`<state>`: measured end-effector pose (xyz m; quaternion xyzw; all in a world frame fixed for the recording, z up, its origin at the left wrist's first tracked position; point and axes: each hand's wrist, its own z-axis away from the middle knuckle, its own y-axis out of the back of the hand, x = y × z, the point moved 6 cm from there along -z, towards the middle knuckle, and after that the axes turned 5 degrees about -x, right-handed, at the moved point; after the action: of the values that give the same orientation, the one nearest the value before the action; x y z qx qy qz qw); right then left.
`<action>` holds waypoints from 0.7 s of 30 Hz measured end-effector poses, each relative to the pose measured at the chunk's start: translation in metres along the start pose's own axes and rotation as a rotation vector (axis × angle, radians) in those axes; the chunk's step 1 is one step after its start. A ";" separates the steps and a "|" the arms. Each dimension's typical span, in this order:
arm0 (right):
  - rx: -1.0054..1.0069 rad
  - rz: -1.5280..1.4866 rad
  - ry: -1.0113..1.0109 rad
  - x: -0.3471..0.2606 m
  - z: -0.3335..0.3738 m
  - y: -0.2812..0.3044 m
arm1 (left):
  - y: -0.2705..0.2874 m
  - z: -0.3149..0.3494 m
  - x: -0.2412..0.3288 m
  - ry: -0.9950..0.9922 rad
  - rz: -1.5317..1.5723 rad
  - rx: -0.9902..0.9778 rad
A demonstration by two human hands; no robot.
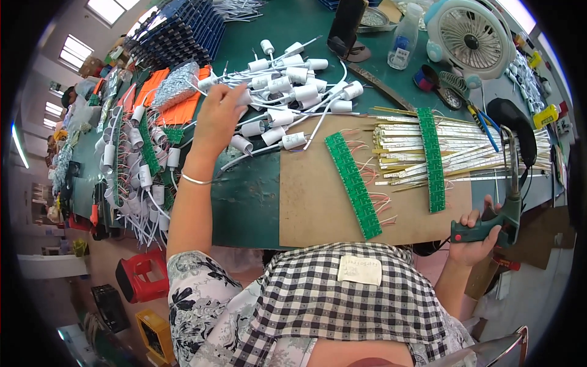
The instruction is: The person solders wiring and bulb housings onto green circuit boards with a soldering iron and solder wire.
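My left hand (217, 115) reaches to the left edge of a heap of white plastic cylinders (280, 84) with white cables. Its fingers close around one white cylinder (243, 98), partly hidden by the hand. At the right, past the table's front edge, my right hand (474, 243) grips a green soldering gun (489, 227) with a red button, its metal front pointing up. Between the hands a green circuit board strip (353, 186) with thin pink and white wires lies slanted on a brown board (312, 214). A second green strip (431, 160) rests across a bundle of LED strips (394, 147).
Wired white cylinders and green boards (143, 159) crowd the left. Behind them sit a clear bag (176, 85) on orange sheets and stacked blue trays (177, 33). A fan (471, 40), plastic bottle (403, 38), phone (346, 27) and pliers (480, 119) occupy the back right.
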<state>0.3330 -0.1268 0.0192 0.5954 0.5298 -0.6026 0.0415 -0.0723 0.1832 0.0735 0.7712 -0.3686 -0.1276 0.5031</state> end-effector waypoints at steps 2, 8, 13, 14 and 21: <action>-0.148 0.031 -0.007 -0.007 0.002 -0.030 | 0.011 0.002 0.019 -0.003 0.028 0.029; -0.224 -0.005 -0.558 0.045 0.050 -0.062 | -0.015 0.057 0.132 -0.163 0.402 -0.310; -0.410 0.254 -0.693 0.061 0.060 -0.098 | -0.050 0.088 0.174 0.060 0.745 -0.458; -0.387 0.273 -0.745 0.065 0.061 -0.102 | -0.051 0.090 0.179 0.055 0.755 -0.466; -0.511 0.576 -0.632 0.079 0.061 -0.111 | -0.049 0.077 0.194 0.189 0.877 -0.464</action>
<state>0.1934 -0.0740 0.0079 0.4767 0.4360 -0.5684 0.5094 0.0402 0.0064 0.0290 0.4196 -0.5727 0.0876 0.6987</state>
